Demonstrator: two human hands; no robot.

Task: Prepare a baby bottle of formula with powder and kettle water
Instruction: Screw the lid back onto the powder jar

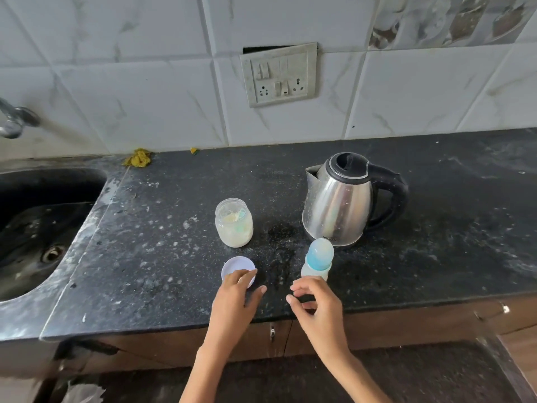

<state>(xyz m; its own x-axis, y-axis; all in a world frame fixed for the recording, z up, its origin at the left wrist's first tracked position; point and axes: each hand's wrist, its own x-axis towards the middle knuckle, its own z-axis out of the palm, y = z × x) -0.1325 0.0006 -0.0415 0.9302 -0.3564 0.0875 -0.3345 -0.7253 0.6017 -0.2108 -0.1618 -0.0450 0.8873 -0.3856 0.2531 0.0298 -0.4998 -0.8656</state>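
An open clear jar (234, 223) of pale formula powder, with a small scoop inside, stands mid-counter. Its white lid (234, 267) lies flat in front of it, and my left hand (236, 295) rests its fingertips on the lid's near edge. A baby bottle (318, 258) with a blue cap stands upright to the right. My right hand (315, 303) hovers just in front of the bottle, fingers curled apart, not clearly touching it. A steel kettle (343, 200) with black lid and handle stands behind the bottle, spout facing left.
The dark speckled counter (162, 257) ends at a front edge near my hands. A sink (37, 225) is sunk into its left end, with a tap (14, 120) above. A yellow cloth (138, 158) lies by the wall. A socket plate (280, 74) is on the tiles.
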